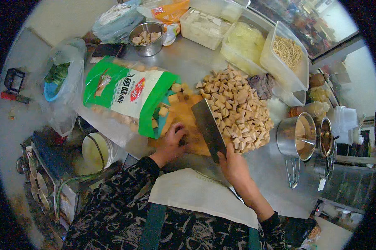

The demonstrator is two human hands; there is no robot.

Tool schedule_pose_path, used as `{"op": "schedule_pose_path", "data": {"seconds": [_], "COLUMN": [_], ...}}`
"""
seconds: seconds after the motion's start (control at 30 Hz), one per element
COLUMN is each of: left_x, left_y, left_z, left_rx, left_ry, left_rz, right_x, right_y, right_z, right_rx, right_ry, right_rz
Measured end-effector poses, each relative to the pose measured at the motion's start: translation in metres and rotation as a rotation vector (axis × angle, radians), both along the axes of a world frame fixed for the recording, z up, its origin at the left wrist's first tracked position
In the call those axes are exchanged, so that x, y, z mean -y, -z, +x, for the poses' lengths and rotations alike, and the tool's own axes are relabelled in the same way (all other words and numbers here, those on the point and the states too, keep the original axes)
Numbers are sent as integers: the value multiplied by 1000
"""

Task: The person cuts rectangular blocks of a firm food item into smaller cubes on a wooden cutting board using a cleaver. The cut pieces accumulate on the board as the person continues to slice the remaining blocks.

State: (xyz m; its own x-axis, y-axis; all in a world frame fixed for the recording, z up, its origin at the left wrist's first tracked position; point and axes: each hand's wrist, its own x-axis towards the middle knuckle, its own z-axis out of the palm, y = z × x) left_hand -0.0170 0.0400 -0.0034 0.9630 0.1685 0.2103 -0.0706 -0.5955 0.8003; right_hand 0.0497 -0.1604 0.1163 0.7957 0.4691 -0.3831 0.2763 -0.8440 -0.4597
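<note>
My right hand (233, 164) grips a broad cleaver (209, 128), its dark blade lying against the near-left side of a heap of small cut tan pieces (237, 106), which look like tofu or fish cake. Left of the blade, my left hand (174, 140) is over the wooden cutting board (191, 125). Its fingers are bent and slightly blurred, and whether they hold anything is unclear. A green and white plastic food bag (125, 90) bearing writing lies at the board's left. From its mouth several uncut tan cubes (174, 98) spill onto the board.
At the back stand a steel bowl of pieces (146, 39) and plastic tubs, one with shredded strips (286, 53). A crumpled dark cloth (262, 85) touches the heap's far right. Steel pots (287, 137) stand right, a white bucket (95, 150) lower left.
</note>
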Motion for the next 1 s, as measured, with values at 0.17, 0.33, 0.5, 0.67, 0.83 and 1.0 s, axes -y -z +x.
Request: {"op": "schedule_pose_path", "data": {"seconds": [0.17,0.33,0.5,0.67,0.83,1.0], "left_x": [-13,-11,-2,6,12,13], "left_y": [-6,-8,-2,1,3,-14], "left_z": [-2,19,16,19,19,23], "left_rx": [45,65,82,24,21,-101], "left_ry": [82,226,80,-93,-177,-160], "left_rz": [147,23,-166,-273,-212,-219], "right_x": [-3,-4,-8,-11,-28,-45], "right_y": [2,-2,-9,-5,18,40], "right_z": [0,2,5,7,6,22], "right_rx": [-22,-11,-9,-19,27,84], "right_ry": [-30,-32,-93,-184,-270,-252], "right_rz": [-56,-70,-109,-163,-147,-101]}}
